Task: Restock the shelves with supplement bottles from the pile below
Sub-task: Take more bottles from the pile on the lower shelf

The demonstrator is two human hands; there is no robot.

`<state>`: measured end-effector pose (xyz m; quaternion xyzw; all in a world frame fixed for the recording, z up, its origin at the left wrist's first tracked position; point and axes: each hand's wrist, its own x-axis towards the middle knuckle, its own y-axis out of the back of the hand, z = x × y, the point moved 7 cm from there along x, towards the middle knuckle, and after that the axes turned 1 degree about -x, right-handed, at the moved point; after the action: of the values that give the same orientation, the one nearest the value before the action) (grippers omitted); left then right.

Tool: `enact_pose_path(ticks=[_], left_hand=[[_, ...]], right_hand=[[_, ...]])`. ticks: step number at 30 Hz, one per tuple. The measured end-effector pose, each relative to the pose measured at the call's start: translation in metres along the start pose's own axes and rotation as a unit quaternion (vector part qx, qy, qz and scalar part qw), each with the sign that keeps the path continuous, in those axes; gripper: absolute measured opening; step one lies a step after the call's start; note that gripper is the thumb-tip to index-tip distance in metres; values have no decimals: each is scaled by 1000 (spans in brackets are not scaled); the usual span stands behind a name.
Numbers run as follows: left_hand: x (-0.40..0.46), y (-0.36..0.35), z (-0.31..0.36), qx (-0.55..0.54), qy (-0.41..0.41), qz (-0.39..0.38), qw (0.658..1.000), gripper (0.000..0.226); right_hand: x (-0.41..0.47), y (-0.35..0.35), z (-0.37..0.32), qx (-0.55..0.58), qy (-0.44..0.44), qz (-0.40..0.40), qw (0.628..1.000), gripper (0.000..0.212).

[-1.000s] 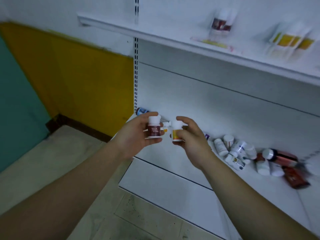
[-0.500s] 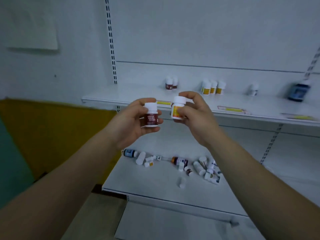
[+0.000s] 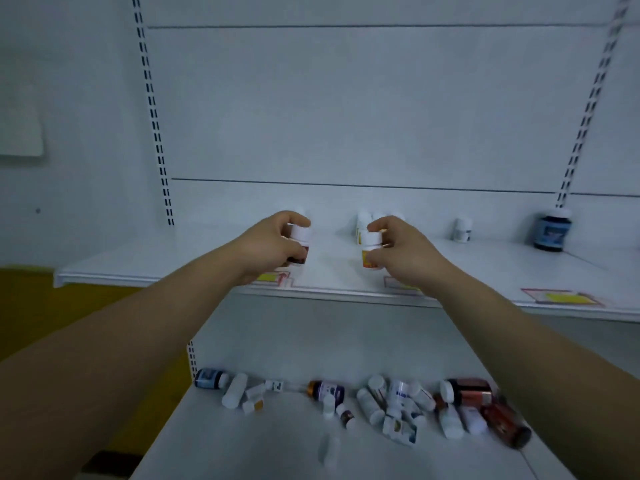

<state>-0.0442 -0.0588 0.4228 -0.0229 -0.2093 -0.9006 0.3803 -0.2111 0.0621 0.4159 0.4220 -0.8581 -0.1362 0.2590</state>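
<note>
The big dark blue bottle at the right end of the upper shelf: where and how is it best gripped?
The blue bottle stands upright with free space around it. Probably best to come from the front and wrap the fingers round its wide body below the white cap, since the wall is behind it.

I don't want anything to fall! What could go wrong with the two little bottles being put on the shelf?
The right hand sets its yellow-label bottle right in front of the standing white bottles, so a nudge might topple them. The left hand holds the dark-label bottle near the upper shelf front edge; let go carelessly, it might drop onto the bottle pile below.
</note>
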Motion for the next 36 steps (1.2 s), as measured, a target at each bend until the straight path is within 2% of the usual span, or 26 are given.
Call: enact_pose_path(ticks=[5, 9, 13, 17, 20, 27, 30, 32, 34, 36], left_hand=[[49, -10, -16, 170, -5, 10, 985, 47], [74, -8, -30, 178, 2, 28, 984, 49], [90, -3, -36, 225, 0, 46, 973, 43], [100, 2, -35, 276, -30, 52, 959, 51], [103, 9, -40, 288, -34, 52, 956, 47], [105, 17, -47, 273, -47, 53, 959, 47], [109, 20, -49, 293, -50, 49, 954, 45], [115, 23, -48, 322, -60, 58, 943, 45], [122, 28, -47, 349, -74, 77, 931, 48], [130, 29, -47, 366, -84, 81, 923, 49]], right_hand=[[43, 21, 34, -166, -27, -22, 986, 45], [70, 25, 46, -247, -17, -59, 967, 48], [90, 26, 50, -321, -6, -31, 947, 49], [105, 24, 58, -353, -12, -1, 936, 46], [112, 21, 60, -371, -11, 4, 929, 45], [115, 20, 63, -379, -37, 11, 924, 53], [100, 15, 32, -376, 15, 29, 926, 52], [82, -15, 12, -373, 53, -49, 925, 49], [62, -57, 10, -366, 24, -175, 914, 60], [53, -88, 15, -393, -2, -249, 885, 73]])
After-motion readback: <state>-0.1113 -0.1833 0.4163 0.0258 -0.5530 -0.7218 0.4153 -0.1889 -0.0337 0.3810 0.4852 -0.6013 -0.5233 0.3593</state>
